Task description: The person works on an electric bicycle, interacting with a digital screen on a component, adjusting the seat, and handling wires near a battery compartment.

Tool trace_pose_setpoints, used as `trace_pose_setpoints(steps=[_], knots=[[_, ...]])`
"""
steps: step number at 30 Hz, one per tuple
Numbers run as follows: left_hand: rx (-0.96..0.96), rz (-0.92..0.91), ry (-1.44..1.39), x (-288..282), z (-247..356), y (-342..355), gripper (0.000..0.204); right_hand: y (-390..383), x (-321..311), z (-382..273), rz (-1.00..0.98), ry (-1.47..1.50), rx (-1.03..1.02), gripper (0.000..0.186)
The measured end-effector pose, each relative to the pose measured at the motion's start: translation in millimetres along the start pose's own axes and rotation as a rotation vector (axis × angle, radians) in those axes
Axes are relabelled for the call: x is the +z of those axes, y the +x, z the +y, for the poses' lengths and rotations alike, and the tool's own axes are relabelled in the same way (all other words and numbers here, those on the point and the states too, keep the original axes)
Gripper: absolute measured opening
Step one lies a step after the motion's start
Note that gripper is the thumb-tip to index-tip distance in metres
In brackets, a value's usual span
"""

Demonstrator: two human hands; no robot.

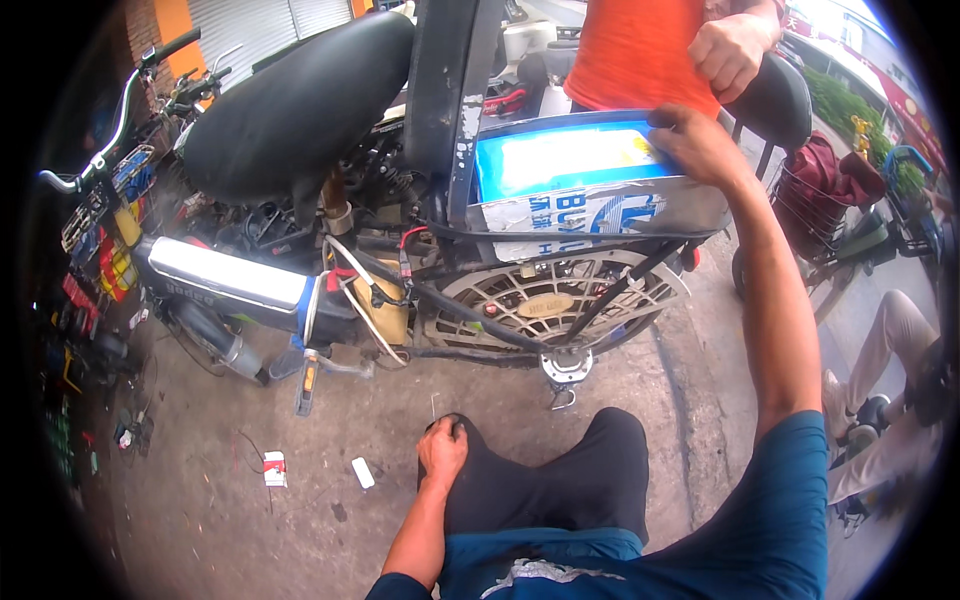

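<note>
An electric bike stands side-on before me, its black seat (300, 110) raised on the left. A blue-and-white box (560, 165), its side faced with torn printed cardboard, sits on the bike's black rear rack (590, 238). My right hand (698, 147) reaches across with its fingers curled over the box's far right corner. My left hand (442, 452) rests on my left knee, fingers closed; a thin light sliver stands up beside them, and what they hold cannot be made out. Red and white wires (350, 265) hang loose near the bike's middle, left of the wheel cover (550, 300).
A person in an orange shirt (640, 50) stands behind the box, a closed hand (732, 55) above it. A pedal (307, 385) sticks out toward me. On the concrete lie a white piece (363, 473) and a red-and-white packet (274, 469). Another person's legs (890, 390) show at right.
</note>
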State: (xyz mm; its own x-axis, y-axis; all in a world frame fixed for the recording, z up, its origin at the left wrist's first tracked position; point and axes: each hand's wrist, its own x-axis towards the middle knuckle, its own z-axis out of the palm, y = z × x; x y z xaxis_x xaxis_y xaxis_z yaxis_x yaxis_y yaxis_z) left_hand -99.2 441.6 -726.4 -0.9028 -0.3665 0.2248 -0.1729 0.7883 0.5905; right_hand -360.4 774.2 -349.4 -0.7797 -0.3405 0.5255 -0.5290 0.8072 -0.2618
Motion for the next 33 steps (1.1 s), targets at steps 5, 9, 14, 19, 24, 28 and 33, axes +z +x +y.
trace_pose_setpoints(steps=[5,9,14,19,24,28,33], knots=[[-0.020,-0.048,-0.082,-9.3,9.0,-6.7,0.014,-5.7,2.9,-11.7,-0.073,-0.107,0.071,0.036],[0.132,-0.040,0.027,-34.8,29.4,-26.5,0.009,-7.4,-0.4,-3.7,-0.179,-0.091,-0.047,0.032],[0.049,-0.307,0.031,-78.8,67.5,-36.8,0.011,-8.9,-2.4,-14.2,-0.003,-0.111,-0.130,0.024],[0.228,-0.215,-0.212,-170.4,219.5,46.9,0.021,4.6,-14.4,-28.3,-0.073,-0.192,0.133,0.034],[0.395,-0.180,-0.109,-208.9,328.8,134.9,0.045,15.5,-18.0,-24.4,-0.154,-0.140,0.516,0.040],[0.288,-0.339,0.147,-210.9,347.0,162.0,0.058,29.7,-19.9,-23.7,-0.455,-0.090,0.699,0.045],[0.294,-0.402,0.206,-209.2,358.3,172.7,0.062,22.7,-24.1,-13.6,-0.400,-0.034,0.432,0.049]])
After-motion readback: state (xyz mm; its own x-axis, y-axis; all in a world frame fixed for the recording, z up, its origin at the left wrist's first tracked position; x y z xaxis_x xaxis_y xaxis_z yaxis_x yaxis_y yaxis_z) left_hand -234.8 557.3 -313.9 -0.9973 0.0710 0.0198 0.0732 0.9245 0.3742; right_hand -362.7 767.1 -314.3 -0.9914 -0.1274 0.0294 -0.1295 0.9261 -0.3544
